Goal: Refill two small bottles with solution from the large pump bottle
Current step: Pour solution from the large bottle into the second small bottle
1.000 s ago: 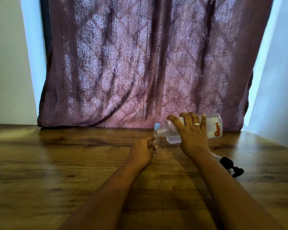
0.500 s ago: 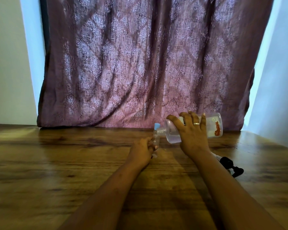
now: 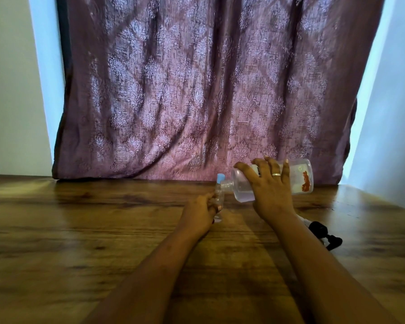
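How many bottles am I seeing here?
2 for certain: the large bottle, tipped sideways in the right hand, and a small bottle held by the left hand. A blue-capped thing behind may be a third.

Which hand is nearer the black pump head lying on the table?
Right. The right hand, gripping the tilted large bottle, sits just beyond and left of the pump head; the left hand holds a small bottle farther left.

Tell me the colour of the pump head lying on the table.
The pump head is black; the head view shows it.
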{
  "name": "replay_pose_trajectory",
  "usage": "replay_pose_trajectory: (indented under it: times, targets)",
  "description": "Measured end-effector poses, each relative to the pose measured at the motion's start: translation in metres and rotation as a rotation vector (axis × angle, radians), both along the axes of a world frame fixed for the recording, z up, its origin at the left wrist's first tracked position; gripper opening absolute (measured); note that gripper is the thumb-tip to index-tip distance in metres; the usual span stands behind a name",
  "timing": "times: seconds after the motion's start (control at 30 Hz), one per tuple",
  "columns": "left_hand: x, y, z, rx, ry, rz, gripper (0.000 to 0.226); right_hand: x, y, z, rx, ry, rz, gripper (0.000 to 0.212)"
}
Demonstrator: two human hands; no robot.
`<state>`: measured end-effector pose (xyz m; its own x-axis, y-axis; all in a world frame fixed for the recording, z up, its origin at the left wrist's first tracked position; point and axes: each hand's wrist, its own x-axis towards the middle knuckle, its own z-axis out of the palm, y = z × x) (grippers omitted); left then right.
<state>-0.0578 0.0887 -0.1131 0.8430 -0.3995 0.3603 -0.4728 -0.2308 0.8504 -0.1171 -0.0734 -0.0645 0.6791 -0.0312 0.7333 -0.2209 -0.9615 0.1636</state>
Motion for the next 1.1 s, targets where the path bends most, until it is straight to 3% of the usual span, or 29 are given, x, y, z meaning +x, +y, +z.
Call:
replay_pose_trajectory:
  times: [0.43, 0.77, 1.1]
  targets:
    - [0.0011, 0.0009, 0.0003, 0.059, 0.001, 0.04, 0.021, 0.0011, 0.0003, -0.0003, 0.007, -0.001, 0.006, 0.086]
    - [0.0042, 0.0013, -0.0012, 0.035, 0.042, 0.015, 0.03, 0.0019, 0.0, -0.001, 0.013, -0.014, 0.019, 0.085]
    - [0.0036, 0.0006, -0.0003, -0.022, 0.058, -0.014, 0.023, -0.0002, 0.0006, 0.0008, 0.004, -0.002, 0.012, 0.083]
